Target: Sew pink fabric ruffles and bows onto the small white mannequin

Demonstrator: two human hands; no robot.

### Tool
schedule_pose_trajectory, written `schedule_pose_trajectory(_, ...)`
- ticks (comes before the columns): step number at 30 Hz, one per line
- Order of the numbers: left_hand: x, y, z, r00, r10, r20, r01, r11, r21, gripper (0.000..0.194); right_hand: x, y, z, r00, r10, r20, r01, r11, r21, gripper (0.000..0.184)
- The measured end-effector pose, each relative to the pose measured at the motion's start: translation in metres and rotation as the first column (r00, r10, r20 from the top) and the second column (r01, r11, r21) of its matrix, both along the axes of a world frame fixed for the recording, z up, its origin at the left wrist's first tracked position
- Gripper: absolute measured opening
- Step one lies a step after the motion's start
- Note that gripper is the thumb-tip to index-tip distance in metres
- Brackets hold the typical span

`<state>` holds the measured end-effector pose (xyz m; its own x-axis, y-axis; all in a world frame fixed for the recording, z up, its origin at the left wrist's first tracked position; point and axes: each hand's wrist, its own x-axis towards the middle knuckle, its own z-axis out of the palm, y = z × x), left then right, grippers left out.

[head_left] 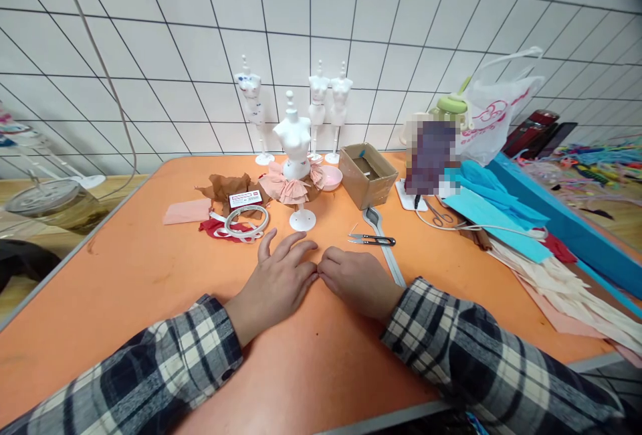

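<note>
My left hand (pixel 281 282) is over the orange table (pixel 150 348), its outer fingers spread and its thumb and index finger pinched together. Their tips meet those of my right hand (pixel 357 281), whose fingers are curled in a pinch. Whatever lies between the fingertips is too small to make out. Just beyond my hands stands a small white mannequin (pixel 293 137) with a pink ruffled skirt (pixel 285 184) around its lower part. Black-handled thread snips (pixel 372 239) lie past my right hand, across a long grey strip (pixel 388 257).
Behind stand several other small mannequins (pixel 251 97). A cardboard box (pixel 368 177), pink dish (pixel 332 178) and roll of white tape (pixel 247 221) sit nearby. Scissors (pixel 438 215) and layered fabric (pixel 496 214) are at right, with a plastic bag (pixel 494 114) behind.
</note>
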<state>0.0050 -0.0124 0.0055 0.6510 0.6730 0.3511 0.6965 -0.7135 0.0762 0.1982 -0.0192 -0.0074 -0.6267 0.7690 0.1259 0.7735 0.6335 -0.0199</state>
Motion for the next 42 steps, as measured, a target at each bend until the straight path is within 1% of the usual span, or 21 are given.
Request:
schedule_pose_trajectory(4, -0.001, 0.001, -0.001, 1.000, -0.019, 0.023, 0.019, 1.000, -0.016, 0.022, 0.000, -0.001, 0.000, 1.000, 0.006, -0.012, -0.006, 1.000, 0.015, 0.022)
schedule_pose_trajectory(8, -0.002, 0.002, -0.004, 0.999, -0.015, 0.035, 0.016, 0.999, -0.031, 0.022, -0.001, -0.002, 0.000, 0.999, 0.014, -0.041, -0.014, 1.000, 0.008, 0.024)
schedule_pose_trajectory(10, -0.004, 0.003, -0.004, 0.999, -0.020, 0.042, 0.022, 0.999, -0.039, 0.022, 0.001, 0.000, 0.002, 0.994, 0.017, -0.108, -0.017, 1.000, -0.002, 0.025)
schedule_pose_trajectory(11, -0.005, 0.003, -0.004, 0.999, -0.024, 0.048, 0.026, 0.999, -0.048, 0.022, 0.004, 0.002, 0.003, 0.986, 0.007, -0.167, -0.007, 1.000, -0.003, 0.023)
schedule_pose_trajectory(13, -0.007, 0.004, -0.002, 0.998, -0.027, 0.065, 0.032, 0.997, -0.074, 0.020, 0.014, 0.010, 0.005, 0.943, -0.052, -0.328, 0.056, 0.998, 0.004, 0.021)
schedule_pose_trajectory(15, -0.009, 0.006, -0.001, 0.995, -0.022, 0.093, 0.031, 0.994, -0.104, 0.019, 0.030, 0.022, 0.007, 0.861, -0.144, -0.487, 0.177, 0.984, 0.021, 0.019)
schedule_pose_trajectory(17, -0.010, 0.008, -0.001, 0.991, -0.017, 0.133, 0.036, 0.990, -0.137, 0.018, 0.048, 0.035, 0.009, 0.790, -0.230, -0.568, 0.292, 0.956, 0.019, 0.016)
schedule_pose_trajectory(18, -0.011, 0.010, -0.002, 0.987, -0.017, 0.159, 0.042, 0.987, -0.155, 0.017, 0.057, 0.041, 0.009, 0.767, -0.265, -0.585, 0.340, 0.940, 0.018, 0.014)
schedule_pose_trajectory(19, -0.011, 0.011, -0.003, 0.982, -0.017, 0.187, 0.050, 0.984, -0.171, 0.016, 0.065, 0.046, 0.009, 0.761, -0.291, -0.580, 0.368, 0.930, 0.016, 0.014)
schedule_pose_trajectory(21, -0.012, 0.013, -0.005, 0.971, -0.018, 0.240, 0.067, 0.977, -0.201, 0.015, 0.075, 0.054, 0.007, 0.803, -0.270, -0.532, 0.346, 0.937, 0.047, 0.014)
schedule_pose_trajectory(22, -0.012, 0.014, -0.006, 0.965, -0.016, 0.260, 0.073, 0.975, -0.211, 0.014, 0.077, 0.056, 0.005, 0.833, -0.237, -0.500, 0.311, 0.948, 0.070, 0.017)
schedule_pose_trajectory(25, -0.012, 0.015, -0.008, 0.956, -0.016, 0.292, 0.090, 0.966, -0.242, 0.014, 0.073, 0.061, -0.003, 0.926, -0.097, -0.364, 0.144, 0.984, 0.103, 0.027)
schedule_pose_trajectory(27, -0.011, 0.014, -0.008, 0.952, -0.010, 0.307, 0.095, 0.961, -0.262, 0.014, 0.068, 0.063, -0.007, 0.963, -0.040, -0.268, 0.068, 0.993, 0.099, 0.032)
schedule_pose_trajectory(28, -0.011, 0.014, -0.008, 0.949, -0.005, 0.316, 0.094, 0.958, -0.269, 0.014, 0.066, 0.065, -0.009, 0.973, -0.030, -0.227, 0.053, 0.994, 0.094, 0.033)
schedule_pose_trajectory(31, -0.009, 0.013, -0.009, 0.940, 0.011, 0.341, 0.091, 0.955, -0.283, 0.013, 0.064, 0.070, -0.009, 0.986, -0.045, -0.160, 0.057, 0.996, 0.070, 0.029)
schedule_pose_trajectory(35, -0.009, 0.012, -0.012, 0.939, 0.015, 0.344, 0.090, 0.954, -0.287, 0.013, 0.067, 0.073, -0.002, 0.985, -0.071, -0.159, 0.075, 0.997, 0.024, 0.021)
schedule_pose_trajectory(38, -0.010, 0.012, -0.011, 0.945, 0.014, 0.326, 0.085, 0.954, -0.288, 0.014, 0.066, 0.071, 0.001, 0.980, -0.114, -0.164, 0.114, 0.993, -0.013, 0.020)
schedule_pose_trajectory(42, -0.011, 0.012, -0.008, 0.964, -0.005, 0.267, 0.075, 0.965, -0.251, 0.015, 0.066, 0.070, -0.004, 0.970, -0.159, -0.185, 0.151, 0.987, -0.052, 0.024)
